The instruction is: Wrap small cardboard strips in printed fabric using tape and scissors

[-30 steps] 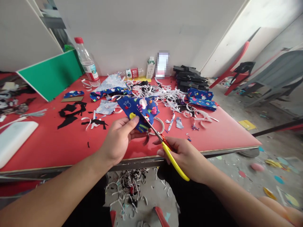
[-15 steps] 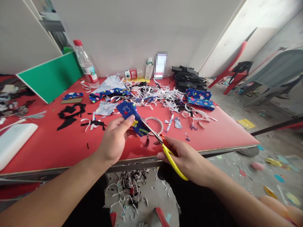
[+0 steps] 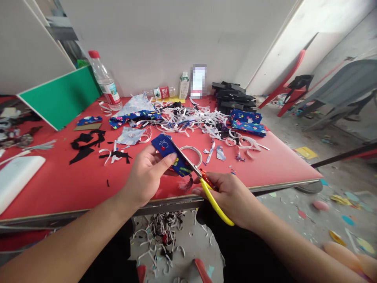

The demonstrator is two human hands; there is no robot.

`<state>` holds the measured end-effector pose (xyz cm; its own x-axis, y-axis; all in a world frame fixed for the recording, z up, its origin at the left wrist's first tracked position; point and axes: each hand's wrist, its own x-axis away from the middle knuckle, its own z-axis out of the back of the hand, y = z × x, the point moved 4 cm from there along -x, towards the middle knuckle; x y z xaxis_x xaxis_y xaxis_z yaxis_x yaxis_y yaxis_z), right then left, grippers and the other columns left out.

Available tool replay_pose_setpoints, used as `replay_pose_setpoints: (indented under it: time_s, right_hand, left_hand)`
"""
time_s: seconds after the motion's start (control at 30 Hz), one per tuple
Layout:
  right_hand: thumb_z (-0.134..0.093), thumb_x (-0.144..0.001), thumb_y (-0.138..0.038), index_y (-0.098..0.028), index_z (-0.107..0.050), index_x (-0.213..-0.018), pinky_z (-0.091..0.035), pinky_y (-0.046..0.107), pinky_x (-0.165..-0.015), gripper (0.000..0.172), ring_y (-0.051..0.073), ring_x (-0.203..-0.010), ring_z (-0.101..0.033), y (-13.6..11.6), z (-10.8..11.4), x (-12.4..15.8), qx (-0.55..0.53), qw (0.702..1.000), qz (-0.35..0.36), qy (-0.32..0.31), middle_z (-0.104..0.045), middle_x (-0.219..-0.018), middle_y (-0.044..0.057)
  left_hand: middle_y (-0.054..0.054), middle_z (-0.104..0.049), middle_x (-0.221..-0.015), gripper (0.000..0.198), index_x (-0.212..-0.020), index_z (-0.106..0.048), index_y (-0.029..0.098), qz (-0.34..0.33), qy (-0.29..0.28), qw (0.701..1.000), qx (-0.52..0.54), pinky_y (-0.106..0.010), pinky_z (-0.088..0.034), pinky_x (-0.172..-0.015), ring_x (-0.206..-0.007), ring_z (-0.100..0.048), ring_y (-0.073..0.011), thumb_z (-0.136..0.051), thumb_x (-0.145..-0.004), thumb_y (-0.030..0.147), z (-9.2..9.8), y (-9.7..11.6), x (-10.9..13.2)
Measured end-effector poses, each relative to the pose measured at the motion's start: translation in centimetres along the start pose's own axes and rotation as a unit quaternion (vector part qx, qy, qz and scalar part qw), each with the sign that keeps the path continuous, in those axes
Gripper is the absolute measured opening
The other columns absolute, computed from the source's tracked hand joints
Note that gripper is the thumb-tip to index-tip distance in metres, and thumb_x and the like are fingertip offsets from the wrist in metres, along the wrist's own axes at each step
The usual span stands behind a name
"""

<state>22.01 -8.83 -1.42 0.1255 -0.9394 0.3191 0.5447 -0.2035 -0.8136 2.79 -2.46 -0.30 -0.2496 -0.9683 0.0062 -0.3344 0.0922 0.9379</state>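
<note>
Between the thumb and fingers of my left hand [image 3: 147, 173] is a blue printed piece of fabric [image 3: 165, 147], held just above the red table. My right hand [image 3: 228, 196] grips scissors [image 3: 212, 202] with one yellow and one orange-red handle. The blades lie along the fabric's upper right edge, pointing up and left. A dark tuft of threads [image 3: 187, 184] hangs below the fabric's lower end. Behind the blades, a white ring-shaped roll [image 3: 197, 151] rests on the table.
White strip scraps [image 3: 191, 116] pile across the middle of the red table [image 3: 73, 181]. Behind them stand a red-capped bottle [image 3: 108, 88], a small carton-like bottle [image 3: 184, 85] and a phone [image 3: 198, 80]. Folded blue fabric [image 3: 247, 124] and a black stack [image 3: 234, 98] lie at right; a white box-like device [image 3: 20, 179] lies left.
My left hand has shifted the blue fabric slightly right and down, against the scissor blades. The blades look closer together, and my right hand has barely moved.
</note>
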Motion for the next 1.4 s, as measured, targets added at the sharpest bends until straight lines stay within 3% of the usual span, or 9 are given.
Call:
replay_pose_setpoints:
  time_s: [0.17, 0.33, 0.53, 0.73, 0.9, 1.2, 1.33, 1.4]
  right_hand:
    - [-0.066, -0.092, -0.057, -0.024, -0.051, -0.081, -0.033, 0.027, -0.056, 0.038, 0.013, -0.062, -0.043, -0.80, 0.03, 0.31, 0.033, 0.998, 0.052, -0.006, -0.056, -0.071, -0.003]
    - [-0.064, -0.094, -0.054, -0.025, -0.049, -0.079, -0.031, 0.027, -0.053, 0.036, 0.013, -0.057, -0.041, -0.88, -0.03, 0.31, 0.074, 0.996, 0.047, 0.014, -0.053, -0.065, -0.005]
    - [-0.064, -0.094, -0.055, -0.025, -0.049, -0.077, -0.026, 0.029, -0.050, 0.038, 0.013, -0.054, -0.034, -0.42, 0.24, 0.03, 0.134, 0.988, 0.049, 0.060, -0.049, -0.059, -0.005]
    - [-0.064, -0.091, -0.067, -0.024, -0.049, -0.071, -0.027, 0.028, -0.050, 0.050, 0.013, -0.058, -0.027, 0.01, 0.15, 0.08, 0.090, 0.994, 0.027, 0.055, -0.041, -0.058, -0.006]
    - [-0.064, -0.091, -0.068, -0.023, -0.053, -0.075, -0.028, 0.028, -0.052, 0.049, 0.013, -0.059, -0.033, -0.31, 0.15, -0.07, 0.075, 0.995, 0.040, 0.042, -0.046, -0.062, -0.005]
    - [-0.065, -0.094, -0.054, -0.025, -0.048, -0.080, -0.030, 0.028, -0.054, 0.037, 0.014, -0.058, -0.041, -0.64, 0.26, -0.07, 0.089, 0.993, 0.070, 0.033, -0.053, -0.065, -0.004]
    - [-0.067, -0.093, -0.047, -0.025, -0.048, -0.087, -0.034, 0.028, -0.058, 0.030, 0.014, -0.061, -0.044, -0.95, 0.00, 0.24, 0.055, 0.996, 0.068, -0.002, -0.056, -0.070, -0.004]
    - [-0.070, -0.091, -0.048, -0.025, -0.049, -0.090, -0.036, 0.028, -0.060, 0.031, 0.014, -0.063, -0.046, -0.87, 0.05, 0.21, 0.034, 0.997, 0.066, -0.003, -0.057, -0.074, -0.003]
  left_hand:
    - [-0.006, -0.078, -0.080, 0.027, -0.090, -0.075, 0.020, 0.023, -0.007, 1.000, 0.017, -0.032, -0.064, -0.057, -0.065, -0.075, -0.0216, -0.083, -0.086, 0.046, 0.10, 0.19, 0.13]
    - [-0.007, -0.079, -0.081, 0.027, -0.091, -0.078, 0.020, 0.033, -0.025, 0.999, -0.015, -0.035, -0.066, -0.063, -0.068, -0.076, -0.0222, -0.084, -0.085, 0.045, 0.00, -0.03, 0.33]
    - [-0.007, -0.080, -0.082, 0.026, -0.090, -0.079, 0.019, 0.017, -0.006, 1.000, -0.016, -0.038, -0.067, -0.071, -0.071, -0.077, -0.0227, -0.084, -0.085, 0.043, 0.08, -0.15, 0.21]
    - [-0.008, -0.080, -0.081, 0.024, -0.088, -0.079, 0.019, 0.031, -0.002, 0.999, -0.010, -0.034, -0.066, -0.064, -0.066, -0.076, -0.0210, -0.085, -0.085, 0.043, 0.08, -0.25, 0.18]
    - [-0.007, -0.080, -0.082, 0.018, -0.087, -0.080, 0.019, 0.029, 0.001, 0.999, 0.016, -0.029, -0.065, -0.064, -0.068, -0.075, -0.0185, -0.084, -0.085, 0.037, 0.04, -0.20, 0.08]
    - [-0.007, -0.081, -0.088, 0.018, -0.091, -0.082, 0.020, 0.015, -0.021, 1.000, -0.015, -0.034, -0.065, -0.077, -0.079, -0.076, -0.0202, -0.084, -0.086, 0.038, 0.20, -0.23, 0.16]
    - [-0.004, -0.081, -0.090, 0.011, -0.088, -0.083, 0.021, 0.000, -0.036, 0.999, -0.020, -0.030, -0.063, -0.084, -0.085, -0.075, -0.0180, -0.085, -0.086, 0.031, 0.01, -0.27, 0.11]
    - [-0.003, -0.080, -0.088, 0.010, -0.087, -0.082, 0.021, -0.005, -0.015, 1.000, -0.020, -0.026, -0.061, -0.083, -0.083, -0.074, -0.0151, -0.088, -0.083, 0.029, 0.18, -0.25, -0.07]
